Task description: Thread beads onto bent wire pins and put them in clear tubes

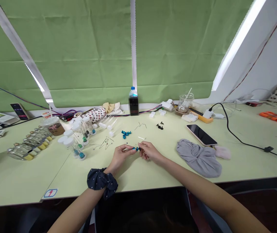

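Note:
My left hand (121, 154) and my right hand (149, 151) meet over the pale green table (138, 176). Both pinch a thin metal pin strung with small blue beads (135, 149) held between their fingertips. A dark dotted scrunchie (101, 182) sits on my left wrist. A little heap of loose blue beads (126, 133) lies just beyond my hands, with bent wire pins (104, 143) to its left and small black pieces (160, 126) to its right.
Several upright tubes with white caps (78, 142) and a row of small glass bottles (30, 144) stand at the left. A phone (201, 135), a grey cloth (200, 157) and a black cable (240, 139) lie at the right. A water bottle (133, 102) stands at the back.

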Action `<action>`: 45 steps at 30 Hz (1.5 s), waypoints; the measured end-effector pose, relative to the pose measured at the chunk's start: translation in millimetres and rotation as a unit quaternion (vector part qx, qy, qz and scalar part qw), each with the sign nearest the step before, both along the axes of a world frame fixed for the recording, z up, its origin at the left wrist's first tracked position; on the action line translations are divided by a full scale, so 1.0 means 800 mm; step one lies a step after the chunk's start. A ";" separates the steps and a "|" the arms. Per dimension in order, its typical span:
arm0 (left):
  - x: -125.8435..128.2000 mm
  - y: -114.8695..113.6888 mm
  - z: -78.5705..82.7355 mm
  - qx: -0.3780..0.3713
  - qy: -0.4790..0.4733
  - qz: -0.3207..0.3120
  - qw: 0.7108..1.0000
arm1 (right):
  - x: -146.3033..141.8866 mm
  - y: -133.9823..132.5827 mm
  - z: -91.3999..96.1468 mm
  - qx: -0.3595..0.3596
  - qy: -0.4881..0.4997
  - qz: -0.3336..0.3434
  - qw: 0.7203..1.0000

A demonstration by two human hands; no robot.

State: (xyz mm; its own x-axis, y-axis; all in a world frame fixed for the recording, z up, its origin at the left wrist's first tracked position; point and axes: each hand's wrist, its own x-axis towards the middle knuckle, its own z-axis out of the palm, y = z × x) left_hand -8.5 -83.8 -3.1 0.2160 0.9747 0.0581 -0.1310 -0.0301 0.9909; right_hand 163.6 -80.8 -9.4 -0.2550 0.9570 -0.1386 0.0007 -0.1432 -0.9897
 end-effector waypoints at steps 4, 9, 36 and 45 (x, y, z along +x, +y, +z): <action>0.000 0.002 -0.001 0.016 -0.007 0.003 1.000 | 0.001 0.001 -0.003 0.027 0.021 0.012 0.999; -0.003 0.007 -0.005 0.033 -0.024 0.011 0.999 | 0.003 0.000 -0.003 0.025 0.013 0.037 0.999; -0.005 0.013 -0.004 0.041 -0.041 0.028 0.998 | 0.009 0.000 0.000 0.109 0.065 0.054 0.990; -0.006 0.014 -0.005 0.037 -0.036 0.027 0.998 | 0.009 -0.001 -0.002 0.097 0.039 0.054 0.993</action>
State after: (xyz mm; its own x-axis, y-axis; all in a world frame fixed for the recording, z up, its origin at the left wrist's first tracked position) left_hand -13.6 -72.3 -6.9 0.1558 0.9774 0.1432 -0.1983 -0.1111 0.9738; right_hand 170.4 -81.3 -10.7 -0.3601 0.9303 0.0694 -0.0730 0.0461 -0.9963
